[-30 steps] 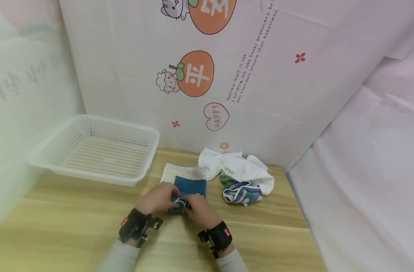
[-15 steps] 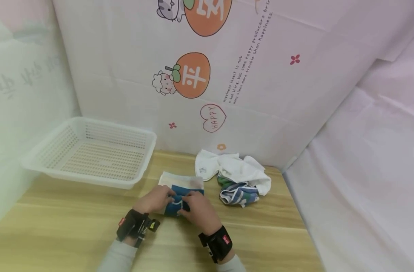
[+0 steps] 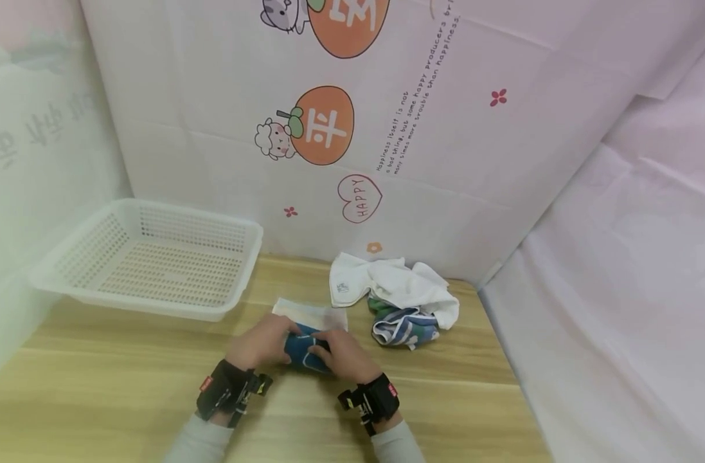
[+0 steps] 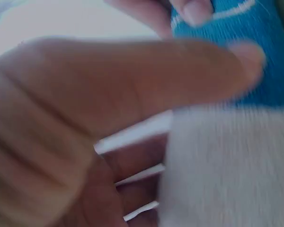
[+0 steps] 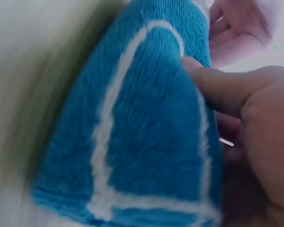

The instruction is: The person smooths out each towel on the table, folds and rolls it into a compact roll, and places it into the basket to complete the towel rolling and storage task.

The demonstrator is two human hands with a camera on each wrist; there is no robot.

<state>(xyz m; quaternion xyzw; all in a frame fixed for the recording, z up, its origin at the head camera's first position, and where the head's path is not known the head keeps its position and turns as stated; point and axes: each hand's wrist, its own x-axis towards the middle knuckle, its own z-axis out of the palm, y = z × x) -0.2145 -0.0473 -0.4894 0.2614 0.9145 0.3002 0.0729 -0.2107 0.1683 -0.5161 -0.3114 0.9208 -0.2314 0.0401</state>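
Note:
A small towel, blue with a white line pattern and a whitish end (image 3: 308,316), lies partly rolled or folded up on the wooden table. My left hand (image 3: 262,342) grips its left side. In the left wrist view the thumb (image 4: 217,71) lies over the towel where blue meets white, with fingers underneath. My right hand (image 3: 348,357) holds the towel's right side, and the right wrist view shows its thumb (image 5: 217,85) pressed on the blue face (image 5: 151,127). The fingers behind the cloth are mostly hidden.
At the left stands a white plastic basket (image 3: 222,315) with holed walls. Right of the towel lie a crumpled white cloth (image 3: 407,286) and a blue-green striped cloth (image 3: 407,326), heaped together. White printed sheeting (image 3: 445,218) hangs behind the wooden table (image 3: 126,373).
Half a second ago the blue part lay flatter; now its near portion is lifted and bulges between my hands. My thumbs have shifted on the cloth. The view has drifted slightly.

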